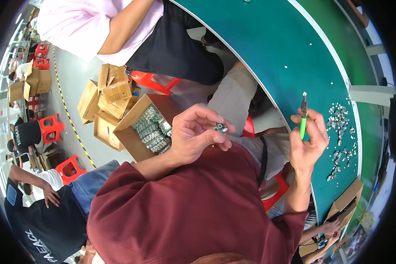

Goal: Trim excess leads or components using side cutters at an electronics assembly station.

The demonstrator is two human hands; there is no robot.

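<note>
My left hand [193, 134] is raised over my lap, thumb and fingers pinched round a small metal-and-dark electronic part [221, 127]. By the table edge, my right hand [310, 141] is closed on a green-handled hand tool [303, 125]. The tool points away from me, with a dark narrow tip and a small pale bit at its end. Its exact kind is unclear. Tool and part are well apart. On the green table [268, 48], beyond my right hand, lies a scatter of small metallic parts [339, 121] and white bits.
Left of my left hand, an open carton [136, 136] holds stacked green circuit boards [152, 130]. More cartons [114, 90] are piled behind it. A person in a pink shirt [83, 26] sits close by; another in black [48, 220] is at lower left. Red stools [51, 129] stand around.
</note>
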